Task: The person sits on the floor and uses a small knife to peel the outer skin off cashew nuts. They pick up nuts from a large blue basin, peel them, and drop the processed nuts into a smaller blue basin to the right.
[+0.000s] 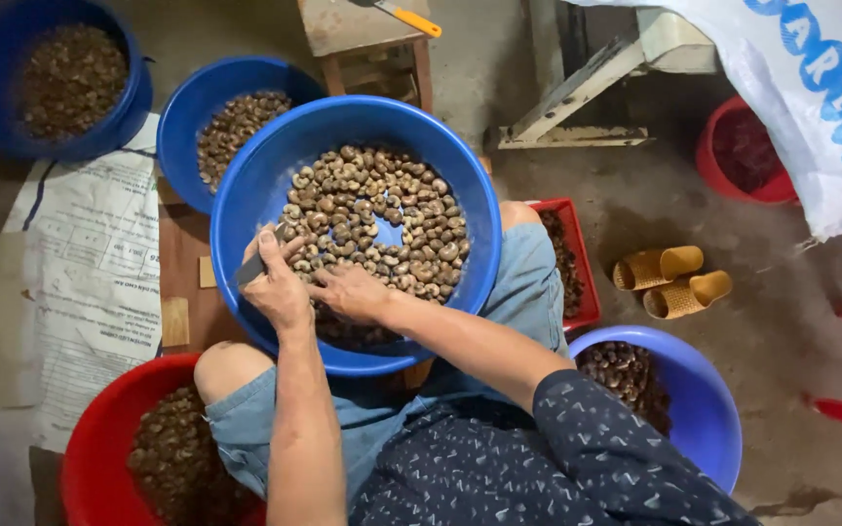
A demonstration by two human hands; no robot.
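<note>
Now we have both hands down in the big blue basin [246,185] resting on our lap, which holds a loose layer of brown nuts [382,209] with bare blue showing at the middle. Our left hand [277,282] is closed around a dark tool [250,268], its end poking out past the knuckles; we cannot tell what kind of blade or edge it carries. Just to the right of that grip, our right hand [353,292] lies palm down on the nuts at the near side of the basin, fingers curled into the heap; whether it has pinched one we cannot tell. The nuts look small, hard, curved and light, likely smooth enough to roll or slip, so we judge each is best taken between thumb and fingertips across its narrow waist. Beyond the left grip sit two more blue bowls [187,107] of nuts, and a red bowl [99,429] lies below it by our knee. Off to the right of our right hand are a red tray [587,282], another blue bowl [704,409], and woven slippers [669,278] on the floor.
</note>
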